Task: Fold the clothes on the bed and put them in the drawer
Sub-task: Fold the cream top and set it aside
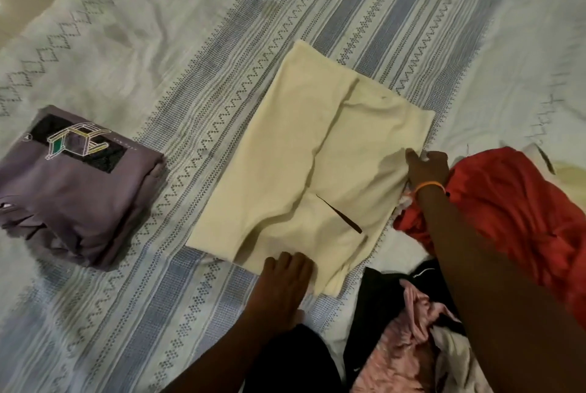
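**Cream garment flat on the bed, both hands at its edges**

Nearest, at the lower right: a loose heap of unfolded clothes, pink fabric (409,342) and black fabric (377,304) among them. Just beyond, left hand (285,272) curled over the near edge of the cream garment (317,164), fingers bent onto the cloth, apparently gripping it. Right hand (426,167) at the garment's right edge, fingers pinching the cloth; orange band (428,186) round that wrist. Beside the right arm, a crumpled red garment (507,202). Cream garment itself spread as a folded rectangle in the middle of the striped bedspread (222,59). Off to the left, well apart: a folded purple shirt (73,177), printed side up.
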`<state>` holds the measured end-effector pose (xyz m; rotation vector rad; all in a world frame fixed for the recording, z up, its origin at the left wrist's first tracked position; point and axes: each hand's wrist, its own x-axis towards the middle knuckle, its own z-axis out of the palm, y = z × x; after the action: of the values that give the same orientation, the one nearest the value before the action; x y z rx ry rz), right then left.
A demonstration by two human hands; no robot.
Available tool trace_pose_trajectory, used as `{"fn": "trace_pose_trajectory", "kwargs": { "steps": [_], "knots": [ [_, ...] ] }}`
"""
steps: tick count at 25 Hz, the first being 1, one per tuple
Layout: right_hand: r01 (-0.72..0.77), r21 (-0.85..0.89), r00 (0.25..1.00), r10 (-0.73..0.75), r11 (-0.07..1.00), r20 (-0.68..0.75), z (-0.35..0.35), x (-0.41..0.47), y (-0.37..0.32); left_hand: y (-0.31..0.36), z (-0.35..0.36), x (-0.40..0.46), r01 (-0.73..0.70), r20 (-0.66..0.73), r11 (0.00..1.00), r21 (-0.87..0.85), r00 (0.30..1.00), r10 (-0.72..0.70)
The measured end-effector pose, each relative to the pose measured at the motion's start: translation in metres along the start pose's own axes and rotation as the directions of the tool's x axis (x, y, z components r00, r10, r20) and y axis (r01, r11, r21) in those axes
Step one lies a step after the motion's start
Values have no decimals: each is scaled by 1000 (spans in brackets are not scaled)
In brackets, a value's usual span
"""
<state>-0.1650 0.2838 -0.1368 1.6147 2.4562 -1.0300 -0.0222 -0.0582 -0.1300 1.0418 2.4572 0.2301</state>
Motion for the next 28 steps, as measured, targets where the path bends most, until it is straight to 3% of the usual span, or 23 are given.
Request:
{"fn": "trace_pose_trajectory", "kwargs": {
  "steps": [2,4,7,9,11,13,15,16,17,18,19,20,22,24,25,28],
  "knots": [
    [-86,142,995,78,986,65,-4,19,-9,15,4,11,11,39,997,78,999,-14],
    [-152,227,982,120,962,148,-4,33,-17,27,7,25,47,-49,992,114,998,-42],
    [-364,423,913,227,830,340,-2,45,-31,29,4,38,37,-101,996,86,994,-28],
    [-448,490,868,234,748,438,-3,47,-48,19,-10,38,58,-148,997,-44,987,-64],
    [-465,578,859,181,671,479,0,43,-72,5,-23,38,145,-168,928,-342,963,-213],
    [-474,627,841,107,618,530,7,35,-104,-12,-42,32,157,-194,744,-649,912,-362],
    [-513,683,822,68,520,566,25,25,-130,-29,-56,19,245,-121,503,-829,799,-589],
    [-535,694,811,64,481,581,35,17,-143,-38,-63,14,344,58,305,-888,742,-668],
    [-546,692,803,59,473,593,42,7,-153,-48,-67,8,439,282,62,-896,673,-684],
    [-533,699,810,47,476,585,50,0,-159,-57,-69,3,502,441,-112,-858,605,-663],
    [-497,701,829,40,511,558,53,-10,-162,-63,-74,-3,563,508,-157,-811,546,-666],
    [-446,705,852,20,552,523,58,-15,-159,-67,-78,-8,621,478,-77,-780,511,-715],
    [-191,654,946,-41,732,322,62,-26,-146,-65,-85,-19,670,216,248,-700,529,-821],
    [121,444,987,-155,888,41,64,-41,-120,-57,-85,-21,585,-139,566,-581,614,-777],
    [198,351,979,-200,915,-29,65,-56,-106,-54,-81,-17,537,-238,687,-489,676,-697],
    [296,228,954,-299,927,-22,74,-108,-61,-48,-65,3,483,-250,862,-155,825,-507]
  ]
}}
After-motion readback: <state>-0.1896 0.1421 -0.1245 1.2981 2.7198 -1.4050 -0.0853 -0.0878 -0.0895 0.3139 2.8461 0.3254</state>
